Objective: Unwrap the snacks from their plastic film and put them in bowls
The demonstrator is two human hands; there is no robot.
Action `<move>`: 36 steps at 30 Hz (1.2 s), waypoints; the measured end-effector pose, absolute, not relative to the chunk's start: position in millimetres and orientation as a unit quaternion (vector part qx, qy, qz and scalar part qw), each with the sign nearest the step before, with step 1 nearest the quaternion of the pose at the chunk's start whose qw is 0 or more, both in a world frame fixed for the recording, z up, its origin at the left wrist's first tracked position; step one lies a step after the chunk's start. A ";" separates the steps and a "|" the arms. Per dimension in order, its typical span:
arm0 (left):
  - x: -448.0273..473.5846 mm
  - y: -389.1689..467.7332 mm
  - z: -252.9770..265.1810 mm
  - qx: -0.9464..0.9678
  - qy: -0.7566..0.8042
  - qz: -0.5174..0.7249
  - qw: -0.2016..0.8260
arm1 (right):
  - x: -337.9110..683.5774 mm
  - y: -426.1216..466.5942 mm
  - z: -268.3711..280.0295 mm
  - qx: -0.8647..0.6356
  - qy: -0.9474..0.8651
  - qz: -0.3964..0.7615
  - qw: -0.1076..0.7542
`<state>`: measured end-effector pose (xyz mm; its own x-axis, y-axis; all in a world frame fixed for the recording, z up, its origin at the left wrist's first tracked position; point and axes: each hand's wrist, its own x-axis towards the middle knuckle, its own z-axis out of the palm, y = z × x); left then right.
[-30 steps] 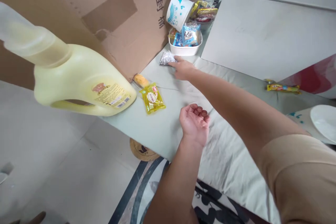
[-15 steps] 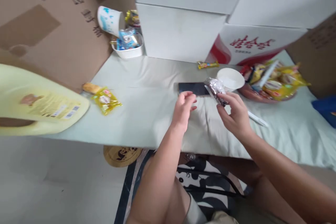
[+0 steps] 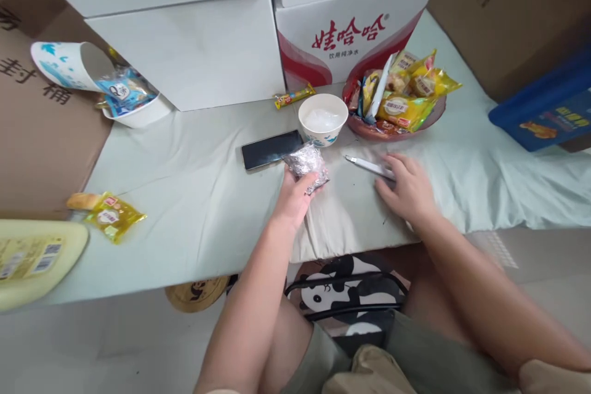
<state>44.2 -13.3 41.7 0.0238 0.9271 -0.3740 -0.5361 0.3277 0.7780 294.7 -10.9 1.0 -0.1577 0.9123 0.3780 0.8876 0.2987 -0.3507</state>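
My left hand (image 3: 295,198) grips a crinkled silvery packet (image 3: 306,166), thumb on top, above the table near a black phone (image 3: 270,151). Part of the phone is covered by the packet. On the right, my right hand (image 3: 410,192) is at the handle end of a slim white knife-like tool (image 3: 369,166) with a metal tip, which lies on the cloth. Its thumb and fingers are apart on either side of the handle. A paper bowl (image 3: 319,138) with clear plastic inside stands just beyond the packet.
A reddish bowl (image 3: 436,116) of wrapped snacks stands back right, near a blue container (image 3: 545,104). White cartons (image 3: 184,55) line the back. A yellow snack packet (image 3: 113,217), a tipped paper cup (image 3: 69,64) and a pale yellow jug (image 3: 41,258) are at left.
The silvery packet has passed from my right hand to my left. My right hand has moved to the white tool. The view has turned rightward.
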 end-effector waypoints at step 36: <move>38.1 -30.2 14.6 0.377 0.436 0.500 0.646 | 236.0 -26.8 18.9 -0.443 -0.774 0.254 0.373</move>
